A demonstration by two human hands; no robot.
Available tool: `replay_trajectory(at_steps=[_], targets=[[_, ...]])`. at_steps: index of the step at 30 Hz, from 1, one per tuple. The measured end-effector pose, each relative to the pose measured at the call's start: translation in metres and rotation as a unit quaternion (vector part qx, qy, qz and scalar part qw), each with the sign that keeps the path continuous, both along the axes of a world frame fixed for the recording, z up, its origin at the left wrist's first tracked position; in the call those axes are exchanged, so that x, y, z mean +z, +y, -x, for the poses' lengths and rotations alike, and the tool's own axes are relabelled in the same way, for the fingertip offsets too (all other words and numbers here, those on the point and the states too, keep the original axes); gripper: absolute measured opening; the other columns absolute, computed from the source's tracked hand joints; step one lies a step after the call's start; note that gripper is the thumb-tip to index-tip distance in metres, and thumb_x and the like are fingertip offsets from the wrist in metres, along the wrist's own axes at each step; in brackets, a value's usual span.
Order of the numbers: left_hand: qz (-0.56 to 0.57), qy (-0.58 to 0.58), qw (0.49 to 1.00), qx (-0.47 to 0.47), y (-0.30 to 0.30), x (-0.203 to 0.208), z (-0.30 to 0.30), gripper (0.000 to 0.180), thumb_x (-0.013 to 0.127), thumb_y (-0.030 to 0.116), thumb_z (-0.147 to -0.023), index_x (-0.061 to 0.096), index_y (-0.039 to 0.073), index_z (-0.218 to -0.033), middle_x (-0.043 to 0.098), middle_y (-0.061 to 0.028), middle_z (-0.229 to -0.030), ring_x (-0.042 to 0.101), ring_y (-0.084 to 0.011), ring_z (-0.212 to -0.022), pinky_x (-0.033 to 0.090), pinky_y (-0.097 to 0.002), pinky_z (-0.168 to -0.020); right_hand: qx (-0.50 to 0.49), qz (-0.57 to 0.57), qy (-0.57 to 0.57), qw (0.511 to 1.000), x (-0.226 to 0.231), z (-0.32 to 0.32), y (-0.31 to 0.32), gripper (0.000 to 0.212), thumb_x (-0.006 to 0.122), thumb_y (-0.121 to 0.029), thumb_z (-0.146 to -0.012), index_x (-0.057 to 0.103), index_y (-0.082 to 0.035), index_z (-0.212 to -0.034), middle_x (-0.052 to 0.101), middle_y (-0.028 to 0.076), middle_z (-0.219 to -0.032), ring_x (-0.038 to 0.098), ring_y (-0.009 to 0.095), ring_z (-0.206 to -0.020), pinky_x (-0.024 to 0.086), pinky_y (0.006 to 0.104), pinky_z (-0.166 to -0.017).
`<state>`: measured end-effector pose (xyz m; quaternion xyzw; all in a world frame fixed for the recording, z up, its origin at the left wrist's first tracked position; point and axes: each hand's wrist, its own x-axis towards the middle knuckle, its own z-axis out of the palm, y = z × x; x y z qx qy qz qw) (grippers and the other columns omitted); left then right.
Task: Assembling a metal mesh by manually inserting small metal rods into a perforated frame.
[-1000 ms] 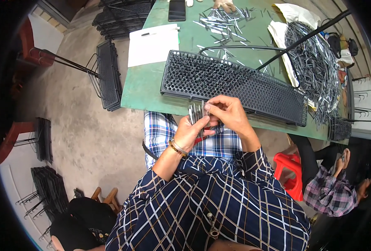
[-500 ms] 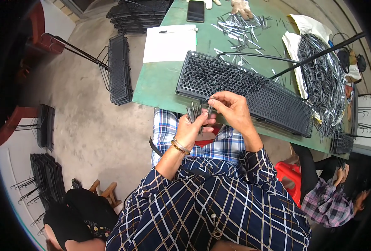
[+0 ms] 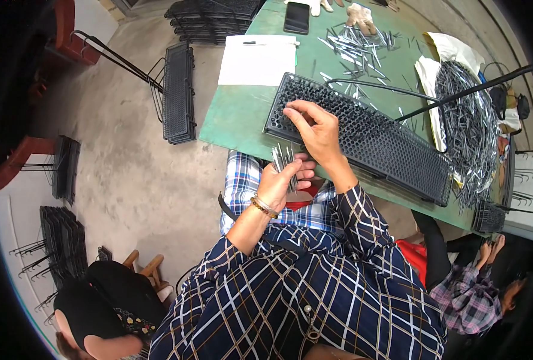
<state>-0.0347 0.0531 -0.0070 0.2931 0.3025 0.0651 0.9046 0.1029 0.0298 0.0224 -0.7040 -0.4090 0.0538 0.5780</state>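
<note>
My left hand is closed around a bundle of thin grey metal pins, held upright just off the table's near edge. My right hand reaches over the left end of a long black perforated rack, thumb and forefinger pinched at its holes. What sits in that pinch is too small to make out. The rack lies aslant on the green table, its left part filled with dark round ends and its right part showing bare holes.
Loose pins lie beyond the rack, near a glove, a phone and a paper sheet. A white sack overflows with pins at right. A black rod slants above the rack. Other people sit at lower left and right.
My right hand has moved from the pins in my left hand up and over to the rack's left end. The left hand still holds the bundle. The view has shifted slightly.
</note>
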Motion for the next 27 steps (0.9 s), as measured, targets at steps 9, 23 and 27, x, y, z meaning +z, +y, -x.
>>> replay_trajectory(at_steps=[9,23,27], targets=[[0.007,-0.008,1.000,0.001,0.0008,-0.0016,0.0002,0.026,0.054,0.013,-0.091,0.054,-0.002,-0.113,0.065,-0.0124,-0.096,0.064,-0.0162,-0.081,0.056,-0.0271,-0.064,0.011,0.032,-0.154,0.988,-0.0083,-0.0001,0.0015,0.012,0.070,-0.009,-0.078,0.068,-0.003,-0.089,0.067,0.009,-0.084,0.064,0.019,-0.069,0.051,0.0289,-0.059],[0.011,-0.013,1.000,0.008,-0.0025,-0.0076,0.0012,0.021,0.055,0.011,-0.089,0.058,0.000,-0.106,0.065,-0.0109,-0.093,0.065,-0.0178,-0.079,0.056,-0.0273,-0.062,0.015,0.058,-0.193,0.979,-0.0089,0.0072,0.0015,0.009,0.069,-0.008,-0.075,0.064,-0.001,-0.079,0.061,0.008,-0.082,0.061,0.026,-0.074,0.050,0.0360,-0.066],[0.007,-0.007,1.000,0.007,-0.0026,-0.0050,0.0014,0.021,0.055,0.011,-0.089,0.058,-0.001,-0.106,0.065,-0.0108,-0.093,0.065,-0.0179,-0.080,0.056,-0.0271,-0.062,-0.026,0.045,-0.235,0.970,-0.0087,0.0076,0.0033,0.009,0.070,-0.008,-0.074,0.065,-0.002,-0.077,0.061,0.007,-0.081,0.060,0.025,-0.073,0.048,0.0354,-0.067]])
